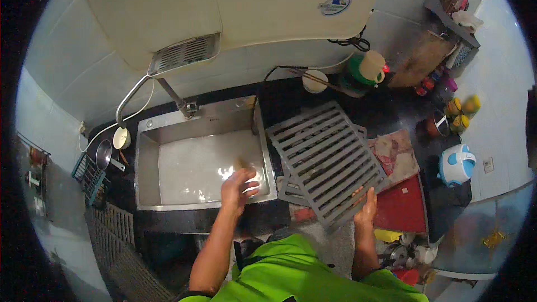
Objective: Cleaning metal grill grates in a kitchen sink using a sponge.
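My right hand grips the near right corner of a grey slatted panel, its thumb on top. The panel slants over the black counter right of the sink, on top of at least one similar grey panel. My left hand is over the near right part of the stainless steel sink, fingers spread. Whitish water fills the basin's lower part. A small blurred brownish thing shows just beyond the left fingers; whether they touch it, I cannot tell.
A faucet stands behind the sink. Left of it are a small pan, a teal rack and more slatted panels. To the right lie a red mat, a white-blue appliance, jars and a green container.
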Action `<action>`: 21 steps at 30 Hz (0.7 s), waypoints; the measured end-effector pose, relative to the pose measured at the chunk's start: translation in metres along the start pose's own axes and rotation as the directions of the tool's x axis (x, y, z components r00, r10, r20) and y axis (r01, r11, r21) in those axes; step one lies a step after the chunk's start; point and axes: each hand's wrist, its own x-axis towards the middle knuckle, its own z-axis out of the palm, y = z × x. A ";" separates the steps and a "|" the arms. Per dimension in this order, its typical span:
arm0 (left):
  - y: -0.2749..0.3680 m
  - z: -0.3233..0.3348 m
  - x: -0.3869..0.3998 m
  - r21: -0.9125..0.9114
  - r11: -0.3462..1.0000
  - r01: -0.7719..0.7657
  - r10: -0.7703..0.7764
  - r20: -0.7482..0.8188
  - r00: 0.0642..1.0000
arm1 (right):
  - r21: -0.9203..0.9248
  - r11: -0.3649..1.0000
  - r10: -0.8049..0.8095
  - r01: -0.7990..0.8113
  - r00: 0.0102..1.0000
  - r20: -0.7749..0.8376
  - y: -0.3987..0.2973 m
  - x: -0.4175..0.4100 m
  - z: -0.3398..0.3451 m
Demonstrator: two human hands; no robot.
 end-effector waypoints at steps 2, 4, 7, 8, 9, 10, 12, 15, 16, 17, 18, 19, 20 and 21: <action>-0.001 -0.028 -0.013 -0.025 0.999 -0.045 0.044 -0.039 0.998 | 0.062 0.998 0.005 -0.005 1.000 0.004 0.002 0.002 -0.010; -0.004 -0.067 -0.030 -0.033 0.996 -0.085 0.081 -0.108 0.991 | -0.009 0.999 -0.047 0.046 0.998 -0.050 0.012 0.005 -0.010; -0.002 -0.112 -0.059 -0.117 0.982 -0.145 0.114 -0.239 0.964 | -0.260 0.956 0.115 -0.137 0.988 -0.099 0.007 0.031 -0.049; -0.003 -0.127 -0.073 -0.085 0.986 -0.141 0.107 -0.320 0.941 | -0.445 0.853 0.272 -0.274 0.960 -0.070 -0.010 0.021 -0.035; -0.004 -0.137 -0.080 -0.063 0.989 -0.137 0.103 -0.387 0.917 | -0.544 0.812 0.216 -0.212 0.975 -0.057 -0.017 0.018 -0.041; -0.003 -0.145 -0.088 -0.033 0.988 -0.149 0.125 -0.392 0.912 | -0.732 0.622 0.410 -0.279 0.912 0.001 -0.032 0.033 -0.062; -0.010 -0.170 -0.099 -0.002 0.981 -0.192 0.174 -0.417 0.892 | -0.743 0.620 0.562 -0.252 0.803 0.197 -0.049 0.023 -0.053; -0.011 -0.191 -0.098 0.162 0.955 -0.248 0.294 -0.413 0.862 | -0.844 0.470 0.528 -0.258 0.848 0.035 -0.051 0.005 0.002; -0.010 -0.202 -0.115 0.233 0.929 -0.288 0.367 -0.480 0.797 | -0.906 0.395 0.541 -0.154 0.836 0.093 -0.038 0.018 0.024; -0.006 -0.210 -0.125 0.306 0.900 -0.312 0.432 -0.515 0.741 | -0.943 0.330 0.534 -0.049 0.833 0.144 -0.033 0.042 0.039; 0.006 -0.213 -0.136 0.345 0.895 -0.284 0.438 -0.550 0.711 | -0.962 0.267 0.518 0.055 0.834 0.191 -0.032 0.072 0.051; 0.009 -0.228 -0.149 0.336 0.894 -0.296 0.444 -0.582 0.682 | -0.965 0.208 0.506 0.160 0.826 0.246 -0.029 0.108 0.062; 0.006 -0.243 -0.162 0.348 0.893 -0.285 0.448 -0.635 0.629 | -0.954 0.144 0.492 0.263 0.817 0.300 -0.029 0.145 0.068; 0.003 -0.257 -0.171 0.357 0.892 -0.277 0.451 -0.676 0.583 | -0.930 0.080 0.469 0.359 0.810 0.353 -0.032 0.180 0.068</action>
